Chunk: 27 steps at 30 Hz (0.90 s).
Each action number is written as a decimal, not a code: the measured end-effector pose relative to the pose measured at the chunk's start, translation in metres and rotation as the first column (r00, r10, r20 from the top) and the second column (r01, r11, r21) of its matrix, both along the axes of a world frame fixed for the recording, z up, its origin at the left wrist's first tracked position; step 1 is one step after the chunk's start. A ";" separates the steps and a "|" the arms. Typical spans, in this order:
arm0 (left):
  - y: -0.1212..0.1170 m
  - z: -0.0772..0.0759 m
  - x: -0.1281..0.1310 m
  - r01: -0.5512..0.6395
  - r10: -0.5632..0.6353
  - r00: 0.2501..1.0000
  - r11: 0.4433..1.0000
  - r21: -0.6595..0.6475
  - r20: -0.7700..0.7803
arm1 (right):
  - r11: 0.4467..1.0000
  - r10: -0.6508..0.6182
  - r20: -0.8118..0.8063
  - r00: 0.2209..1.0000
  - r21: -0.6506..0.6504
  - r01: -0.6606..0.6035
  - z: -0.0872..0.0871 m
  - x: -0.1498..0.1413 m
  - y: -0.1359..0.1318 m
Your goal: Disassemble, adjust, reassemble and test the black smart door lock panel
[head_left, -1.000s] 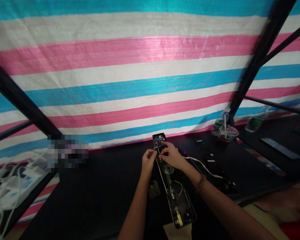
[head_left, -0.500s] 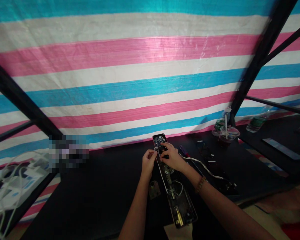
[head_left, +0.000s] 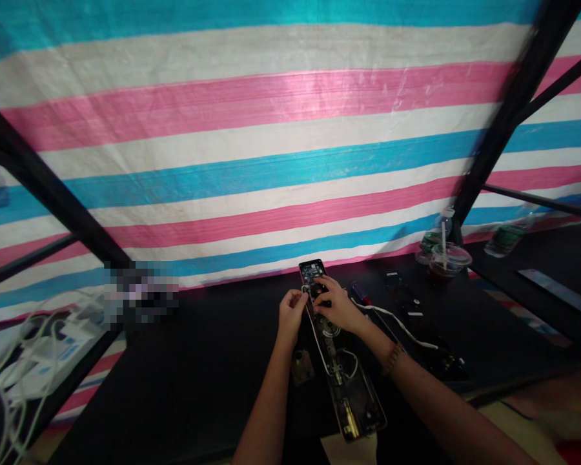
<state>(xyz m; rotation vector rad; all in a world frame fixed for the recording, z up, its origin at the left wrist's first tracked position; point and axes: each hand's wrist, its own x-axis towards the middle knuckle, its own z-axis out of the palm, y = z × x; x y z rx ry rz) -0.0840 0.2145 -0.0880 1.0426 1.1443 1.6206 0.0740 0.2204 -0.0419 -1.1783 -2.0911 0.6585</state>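
A long, narrow opened housing (head_left: 372,395), like a door lock panel, lies lengthwise in front of me. A circuit board (head_left: 312,272) shows at its far end, mechanical parts along its middle, and a brass-coloured piece (head_left: 351,421) near its close end. My left hand (head_left: 289,318) pinches a thin white wire (head_left: 319,339) at the housing's left edge, near the board. My right hand (head_left: 343,310) rests over the upper housing from the right. One finger reaches onto the board; thumb and lower fingers are bent together, hiding what they hold, if anything.
Right of the housing lie a screwdriver (head_left: 361,294), a white cable (head_left: 399,323) and a dark panel (head_left: 428,336). A small metal plate (head_left: 302,368) sits left of it. A drink cup (head_left: 449,259) and bottles stand at the back right; power strips (head_left: 53,358) are at left.
The whole view has shifted slightly, so everything sits a little further right. Both hands keep nearly the same place on the housing.
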 end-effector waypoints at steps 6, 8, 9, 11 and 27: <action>0.000 0.000 -0.001 -0.008 0.008 1.000 1.000 0.005 -0.005 | 1.000 -0.011 -0.060 0.998 -0.009 0.011 -0.005 -0.001 0.002; 0.000 0.000 -0.001 -0.008 0.008 1.000 1.000 0.004 -0.006 | 1.000 -0.006 -0.052 0.999 -0.012 0.006 -0.005 -0.001 0.002; 0.000 0.000 -0.001 -0.008 0.008 1.000 1.000 0.002 -0.006 | 1.000 -0.002 -0.047 0.999 -0.014 0.001 -0.004 -0.001 0.002; 0.000 -0.001 -0.001 -0.008 0.008 1.000 1.000 -0.002 -0.007 | 1.000 0.005 -0.033 0.999 -0.020 -0.005 -0.003 -0.001 0.001; -0.004 0.006 0.001 -0.004 0.004 1.000 1.000 -0.016 0.009 | 0.997 0.049 -0.058 0.997 -0.048 -0.052 -0.013 0.001 0.008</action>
